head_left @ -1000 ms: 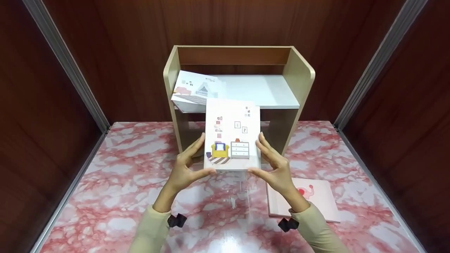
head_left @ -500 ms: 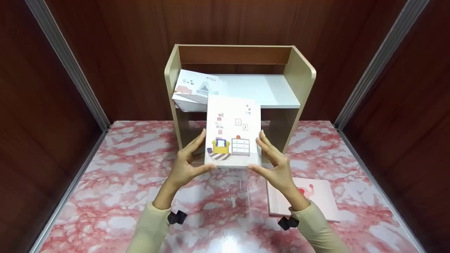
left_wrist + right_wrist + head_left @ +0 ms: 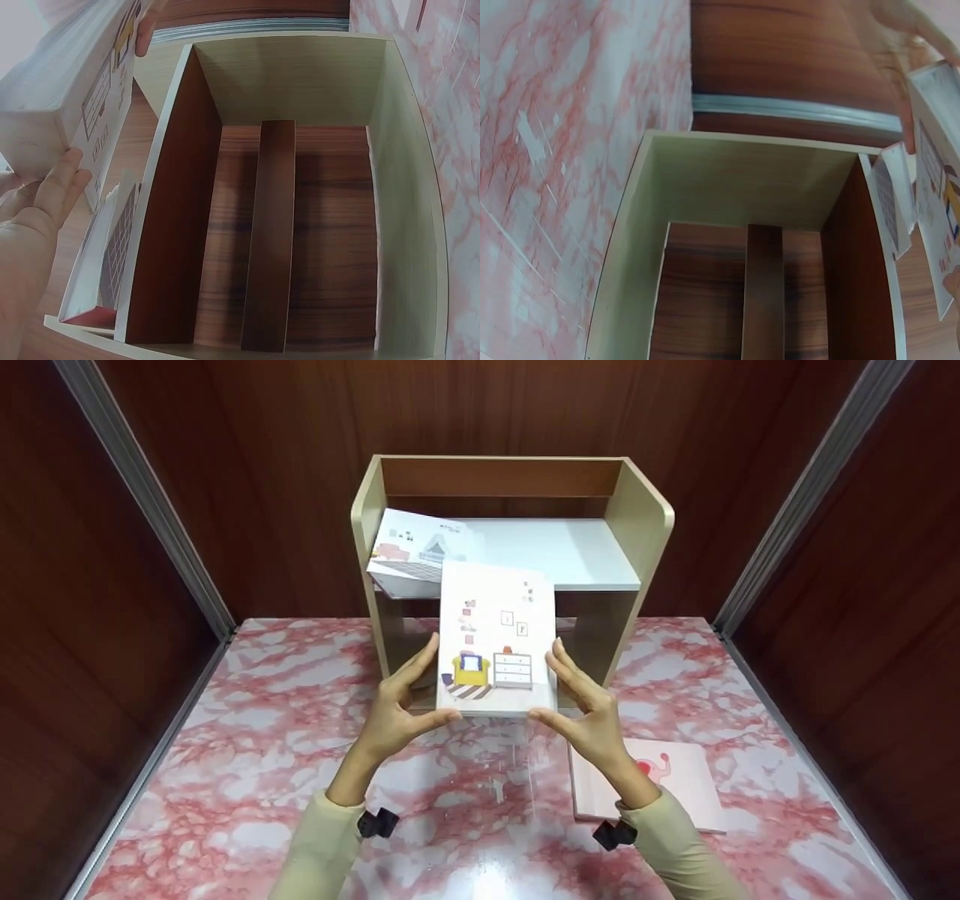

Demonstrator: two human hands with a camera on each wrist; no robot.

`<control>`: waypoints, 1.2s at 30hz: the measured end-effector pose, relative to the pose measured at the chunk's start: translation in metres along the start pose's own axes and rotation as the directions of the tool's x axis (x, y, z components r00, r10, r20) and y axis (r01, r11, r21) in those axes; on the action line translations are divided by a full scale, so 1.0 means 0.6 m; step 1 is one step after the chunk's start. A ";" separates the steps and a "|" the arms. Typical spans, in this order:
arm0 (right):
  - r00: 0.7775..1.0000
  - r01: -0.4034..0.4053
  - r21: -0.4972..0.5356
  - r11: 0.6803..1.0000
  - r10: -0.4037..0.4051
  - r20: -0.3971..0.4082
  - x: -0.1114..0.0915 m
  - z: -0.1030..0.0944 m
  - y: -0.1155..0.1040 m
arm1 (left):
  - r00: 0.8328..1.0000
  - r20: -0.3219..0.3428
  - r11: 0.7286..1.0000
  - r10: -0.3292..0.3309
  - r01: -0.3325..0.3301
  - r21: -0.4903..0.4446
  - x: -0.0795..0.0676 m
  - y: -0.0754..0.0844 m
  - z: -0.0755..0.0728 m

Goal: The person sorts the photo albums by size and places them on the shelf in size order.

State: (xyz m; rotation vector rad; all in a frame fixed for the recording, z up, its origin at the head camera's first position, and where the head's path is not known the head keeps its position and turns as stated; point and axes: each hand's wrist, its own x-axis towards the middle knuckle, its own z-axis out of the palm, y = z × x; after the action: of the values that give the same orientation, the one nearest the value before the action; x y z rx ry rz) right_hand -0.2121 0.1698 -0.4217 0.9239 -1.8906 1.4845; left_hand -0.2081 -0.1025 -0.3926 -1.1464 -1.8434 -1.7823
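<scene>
Both hands hold a thick white book in front of the bookshelf. Its cover shows a yellow armchair, a chest of drawers and small picture frames. My left hand grips the book's left side, thumb at the near edge. On the right side my right hand grips it the same way. In the left wrist view the book appears as a thick block above the shelf. Another white book, with a pink sofa and a tent on it, lies tilted at the shelf's left end, partly behind the held one.
A pale pink book with a pink-red figure lies on the red-and-white marbled table, under my right forearm. The bookshelf's white upper board stretches to its right side panel. Dark wood walls stand behind and beside.
The held book and both hands have shifted slightly up and toward the shelf, mostly in the first half second. The grip is the same, and the other books have not moved.
</scene>
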 end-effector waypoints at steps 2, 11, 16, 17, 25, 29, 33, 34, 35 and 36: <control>1.000 0.003 -0.002 1.000 -0.003 -0.006 0.000 0.001 0.000 | 1.000 -0.003 1.000 -0.001 0.001 0.011 -0.001 -0.009 -0.001; 0.999 0.007 -0.018 1.000 -0.007 -0.036 0.002 0.004 -0.003 | 1.000 -0.013 1.000 0.000 0.000 0.009 0.001 -0.008 0.000; 0.999 0.017 -0.026 1.000 -0.018 -0.045 0.004 0.004 -0.004 | 1.000 -0.015 1.000 0.017 -0.016 0.021 0.001 -0.007 0.001; 0.999 0.017 -0.023 1.000 -0.018 -0.048 0.004 0.004 -0.005 | 1.000 -0.017 0.999 0.023 -0.022 0.025 0.001 -0.009 0.001; 0.999 0.008 -0.015 1.000 -0.009 -0.049 0.007 0.002 -0.007 | 0.998 -0.026 0.997 0.059 -0.058 0.042 0.001 -0.021 -0.001; 1.000 0.002 -0.014 1.000 -0.002 -0.020 0.008 -0.001 -0.006 | 0.997 -0.022 0.997 0.068 -0.068 0.036 0.001 -0.023 -0.002; 1.000 -0.002 -0.007 1.000 0.002 0.014 0.010 -0.005 -0.005 | 0.997 -0.027 0.997 0.075 -0.074 0.021 0.001 -0.023 -0.001; 1.000 -0.004 -0.008 1.000 0.004 0.023 0.010 -0.006 -0.005 | 0.997 -0.029 0.997 0.074 -0.073 0.019 0.002 -0.022 -0.001; 0.999 -0.008 -0.006 1.000 0.008 0.031 0.011 -0.007 -0.006 | 0.997 -0.032 0.997 0.074 -0.073 0.016 0.002 -0.022 0.000; 0.999 -0.013 -0.001 1.000 0.013 0.040 0.011 -0.007 -0.007 | 0.997 -0.035 0.997 0.072 -0.072 0.013 0.002 -0.021 0.000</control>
State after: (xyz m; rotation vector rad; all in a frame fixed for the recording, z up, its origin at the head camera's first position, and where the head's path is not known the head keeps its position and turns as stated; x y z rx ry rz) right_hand -0.2130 0.1723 -0.4130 0.9493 -1.9295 1.4828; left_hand -0.2182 -0.1009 -0.4003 -1.1539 -1.7676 -1.7388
